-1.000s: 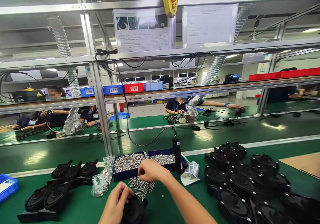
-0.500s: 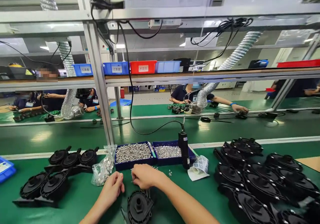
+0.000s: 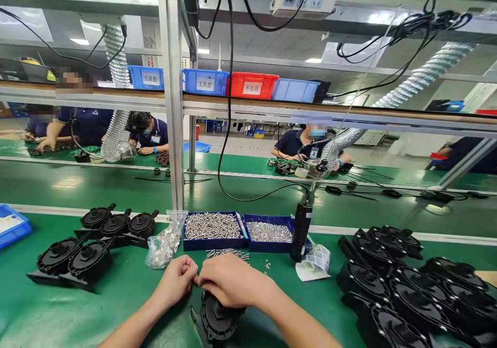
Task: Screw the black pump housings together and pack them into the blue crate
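Note:
My left hand (image 3: 176, 281) is closed in a pinch, its fingertips close to those of my right hand. Anything between them is too small or hidden to make out. My right hand (image 3: 235, 280) is also closed, fingers curled down over the top edge of a round black plastic housing (image 3: 219, 321) with a raised centre. Whether it touches the housing I cannot tell. Loose screws (image 3: 229, 255) lie just beyond my right hand. Several small nuts (image 3: 267, 266) are scattered to their right.
Behind are a blue bin of screws (image 3: 212, 226) and a blue bin of nuts (image 3: 269, 231). A black electric screwdriver (image 3: 301, 231) hangs on a cable. Plastic bags of hardware (image 3: 163, 247) lie left. Black housings stand left (image 3: 91, 257) and right (image 3: 415, 301). Co-workers sit across the line.
My right hand has come back from beside the loose screws to the housing, and its fingertips now meet my left hand's. The camera view has shifted, and a co-worker opposite has drawn an arm in.

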Demonstrator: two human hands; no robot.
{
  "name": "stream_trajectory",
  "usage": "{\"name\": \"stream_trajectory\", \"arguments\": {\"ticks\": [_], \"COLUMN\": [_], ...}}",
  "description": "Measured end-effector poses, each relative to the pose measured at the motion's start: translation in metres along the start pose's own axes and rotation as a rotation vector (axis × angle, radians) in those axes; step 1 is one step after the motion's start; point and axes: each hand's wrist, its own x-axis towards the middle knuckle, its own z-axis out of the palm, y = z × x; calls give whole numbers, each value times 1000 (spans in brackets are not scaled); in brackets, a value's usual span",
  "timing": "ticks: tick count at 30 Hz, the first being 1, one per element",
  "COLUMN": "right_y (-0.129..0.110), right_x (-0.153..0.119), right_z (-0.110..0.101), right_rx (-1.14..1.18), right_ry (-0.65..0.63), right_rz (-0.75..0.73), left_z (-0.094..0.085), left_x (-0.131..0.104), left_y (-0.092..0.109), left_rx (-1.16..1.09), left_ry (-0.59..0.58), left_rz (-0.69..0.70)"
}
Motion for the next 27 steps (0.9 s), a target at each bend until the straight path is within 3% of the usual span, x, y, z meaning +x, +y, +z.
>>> {"name": "stream_trajectory", "arguments": {"ticks": [6, 10, 15, 18, 20, 22, 24, 25, 27], "right_y": [7, 19, 52, 74, 85, 91, 94, 94, 96], "right_x": [-1, -6, 5, 22, 32, 39, 41, 41, 42], "right_z": [6, -5, -25, -25, -19, -12, -6, -4, 0], "right_rx": [79, 258, 168, 75, 47, 37, 35, 34, 35], "right_ry": [-10, 41, 288, 314, 308, 301, 304, 308, 313], "right_rz": [-10, 33, 370, 514, 562, 583, 595, 600, 599], "left_z": [-3, -7, -7, -10, -23, -47, -78, -91, -111], "left_x": [0, 1, 4, 2, -3, -9, -14, -15, -13], "left_y": [-1, -4, -4, 7, 19, 30, 36, 37, 34], "left_rx": [141, 214, 529, 630, 683, 792, 975, 1068, 1192], "left_ry": [27, 28, 89, 87, 172, 374, 587, 638, 604], "left_rz": [121, 136, 234, 318, 427, 515, 456, 381, 242]}}
